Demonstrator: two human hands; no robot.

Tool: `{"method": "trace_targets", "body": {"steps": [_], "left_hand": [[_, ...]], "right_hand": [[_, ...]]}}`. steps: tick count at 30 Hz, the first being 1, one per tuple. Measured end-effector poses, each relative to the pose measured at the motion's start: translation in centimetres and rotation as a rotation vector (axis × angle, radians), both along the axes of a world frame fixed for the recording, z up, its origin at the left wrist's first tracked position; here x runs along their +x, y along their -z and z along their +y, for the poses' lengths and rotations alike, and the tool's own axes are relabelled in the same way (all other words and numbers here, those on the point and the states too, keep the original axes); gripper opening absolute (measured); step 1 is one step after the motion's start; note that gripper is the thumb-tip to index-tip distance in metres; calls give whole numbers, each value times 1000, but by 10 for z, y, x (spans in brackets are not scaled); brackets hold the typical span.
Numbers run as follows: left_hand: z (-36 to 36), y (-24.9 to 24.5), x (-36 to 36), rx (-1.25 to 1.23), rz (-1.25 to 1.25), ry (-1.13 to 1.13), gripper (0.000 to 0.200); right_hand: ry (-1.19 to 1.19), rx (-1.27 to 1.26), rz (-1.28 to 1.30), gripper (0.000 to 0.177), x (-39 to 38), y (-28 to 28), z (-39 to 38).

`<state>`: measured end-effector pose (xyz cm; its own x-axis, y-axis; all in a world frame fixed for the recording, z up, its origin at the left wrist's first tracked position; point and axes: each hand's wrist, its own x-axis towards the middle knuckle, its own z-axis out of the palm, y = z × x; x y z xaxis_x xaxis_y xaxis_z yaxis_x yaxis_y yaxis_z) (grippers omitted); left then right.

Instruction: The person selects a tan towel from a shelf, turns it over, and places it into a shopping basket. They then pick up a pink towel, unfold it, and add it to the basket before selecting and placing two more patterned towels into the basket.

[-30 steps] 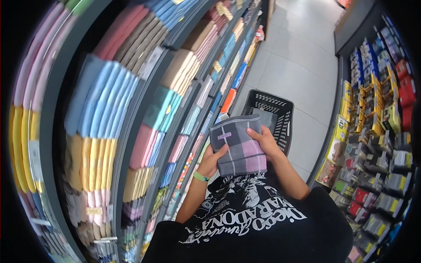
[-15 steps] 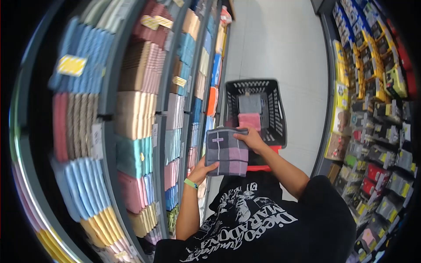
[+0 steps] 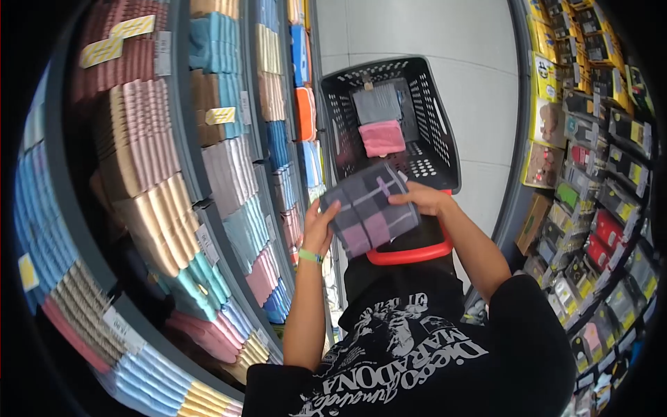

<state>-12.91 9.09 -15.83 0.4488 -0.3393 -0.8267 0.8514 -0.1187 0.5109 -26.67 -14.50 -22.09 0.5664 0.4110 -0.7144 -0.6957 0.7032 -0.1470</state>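
A folded checked towel [image 3: 368, 208] in dark grey and mauve, with pale lines and a small purple label, is held between both hands. My left hand [image 3: 321, 226] grips its left edge, the thumb on top. My right hand [image 3: 425, 199] pinches the right edge near the label, thumb above and fingers beneath. Just beyond, a black shopping basket [image 3: 445, 142] with a red handle [image 3: 410, 255] stands on the floor. Inside it lie a folded pink towel [image 3: 382, 138] and folded grey cloth [image 3: 379, 106].
Shelves on the left hold stacks of folded towels [image 3: 149, 219] in several colours, with price tags on the edges. Along the right runs a rack of small packaged goods [image 3: 597, 187]. Grey floor [image 3: 479, 90] stretches ahead between them.
The checked towel has turned in my hands, its label now at the upper right. My view has shifted, so the basket and its red handle show more fully.
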Motion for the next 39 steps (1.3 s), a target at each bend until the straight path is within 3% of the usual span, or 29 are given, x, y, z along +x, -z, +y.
{"method": "trace_targets", "body": {"steps": [2,4,6,8,10,12,13,16,20,21,23,24,25,27,30,31,32,36,38,39], "left_hand": [[-18,29,12,-96,117,-77,40],[-30,60,17,-123,217,-16,44],[-45,91,11,-31,54,268,45],[-56,124,9,-11,52,298,50],[-65,161,10,81,-24,392,51],[-76,190,14,117,-9,380,50],[-80,206,17,176,-35,418,50],[-88,265,17,270,-54,442,49],[-105,342,27,393,-248,550,48],[-104,370,29,408,-310,552,56],[-116,415,45,495,-441,616,57],[-121,440,54,451,-425,542,56],[-144,418,70,478,-471,514,55],[-155,464,83,545,-627,419,60],[-174,483,105,616,-563,450,65],[-176,491,108,671,-563,526,66],[-176,504,110,724,-559,604,68],[-174,522,99,853,-395,846,70],[-179,504,86,842,-389,871,60],[-179,500,78,920,-664,941,57]], "right_hand": [[-15,-81,60,52,5,18,-6],[72,-352,139,52,1,42,-5],[154,-392,95,53,4,61,-10],[183,-588,85,52,3,87,-13],[184,-584,176,51,9,98,-24],[383,-351,318,46,11,115,-36],[422,-365,383,41,10,132,-39],[260,-475,487,36,14,187,-46],[199,-773,334,35,26,278,-52],[172,-793,314,36,33,300,-58],[156,-875,288,37,59,324,-72],[168,-938,280,37,77,330,-80],[129,-989,254,38,91,342,-88],[109,-1072,184,43,112,380,-105],[-41,-1122,145,54,131,425,-123],[-29,-1226,155,43,135,440,-124],[-121,-1375,213,47,137,447,-123],[-250,-1312,280,53,130,445,-116],[-169,-1503,177,64,127,436,-103],[-146,-1689,103,62,126,427,-95]]}}
